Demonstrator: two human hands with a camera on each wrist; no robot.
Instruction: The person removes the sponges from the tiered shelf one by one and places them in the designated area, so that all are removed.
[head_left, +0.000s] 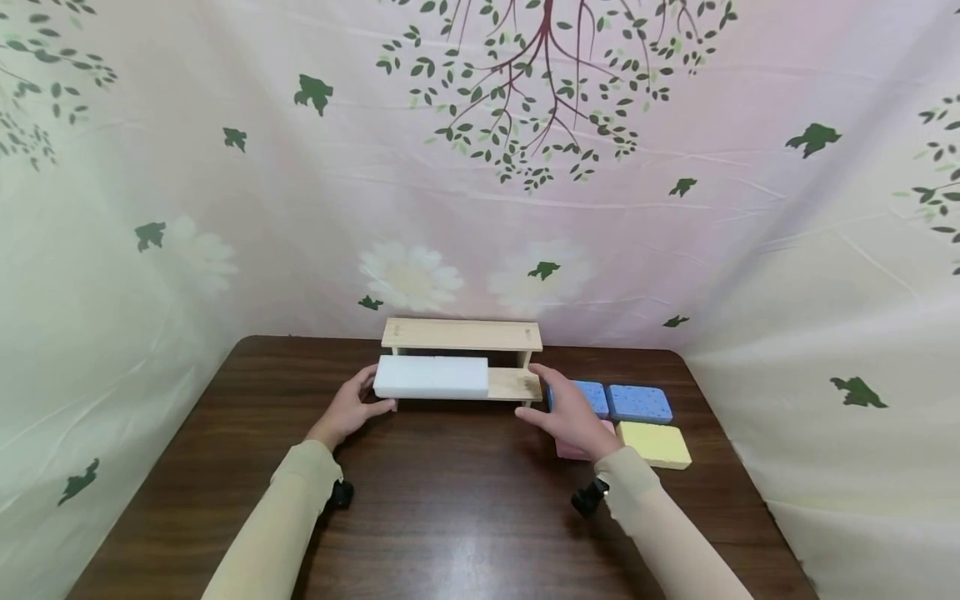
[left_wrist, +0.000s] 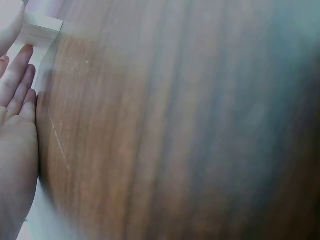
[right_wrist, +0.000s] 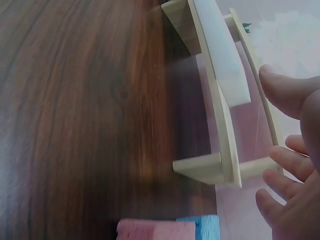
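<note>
A two-tier wooden rack (head_left: pixel 461 334) stands at the back of the table. Two white blocks (head_left: pixel 431 377) lie side by side on its lower shelf, toward the left; the shelf's right part (head_left: pixel 513 384) is bare wood. My left hand (head_left: pixel 351 410) is at the rack's left end, beside the white blocks, fingers relaxed; in the left wrist view the hand (left_wrist: pixel 17 135) shows its fingers against pale wood. At the rack's right end is my right hand (head_left: pixel 567 412), thumb and fingers spread. In the right wrist view this hand (right_wrist: pixel 295 160) holds nothing, and the white block (right_wrist: pixel 225 60) lies away from it.
Right of the rack lie two blue sponges (head_left: pixel 640 403), a yellow sponge (head_left: pixel 654 445) and a pink sponge (head_left: pixel 572 448) partly hidden by my right hand. Behind the dark wooden table (head_left: pixel 450 500) hangs a patterned cloth (head_left: pixel 465 208).
</note>
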